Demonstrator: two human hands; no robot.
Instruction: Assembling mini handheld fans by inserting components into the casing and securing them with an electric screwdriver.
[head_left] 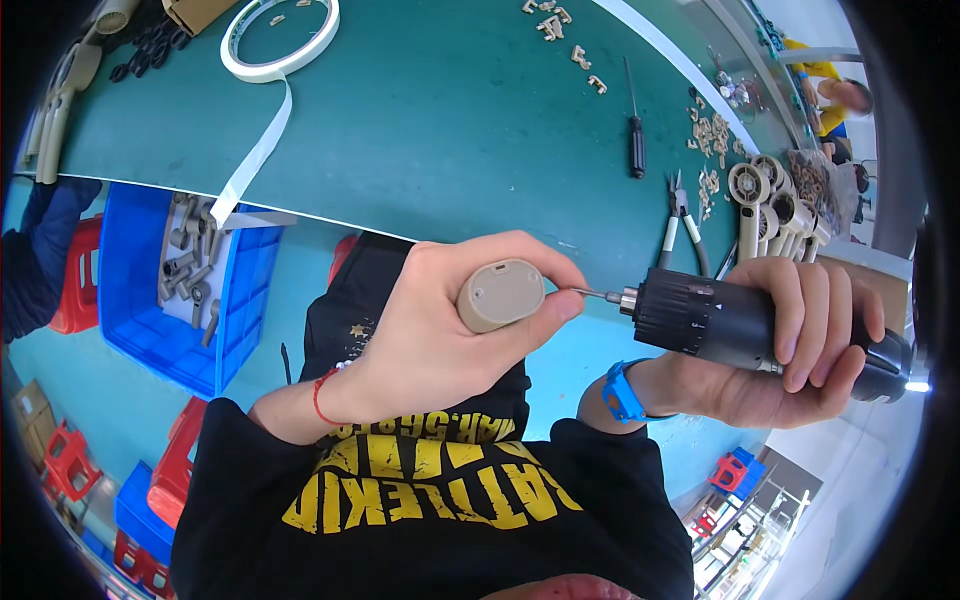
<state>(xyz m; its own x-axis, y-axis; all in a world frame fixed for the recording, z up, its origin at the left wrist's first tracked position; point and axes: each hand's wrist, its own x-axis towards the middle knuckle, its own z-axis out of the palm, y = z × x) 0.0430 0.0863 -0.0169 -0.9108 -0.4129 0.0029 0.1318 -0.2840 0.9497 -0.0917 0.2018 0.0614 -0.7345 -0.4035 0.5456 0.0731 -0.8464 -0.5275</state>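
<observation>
My left hand is wrapped round a beige plastic part with a rounded oval end. That end faces up and shows a small slot and a small round hole. My right hand grips a black electric screwdriver lying sideways, its bit pointing left. The bit's tip reaches the thumb and forefinger of my left hand, beside the beige part and not on its end face. Whether a screw sits between those fingertips is hidden.
On the green bench lie a tape roll, a screwdriver, pliers, and small beige pieces. Beige fan bodies stand at the right. A blue crate holds beige parts at left. Another person is at far right.
</observation>
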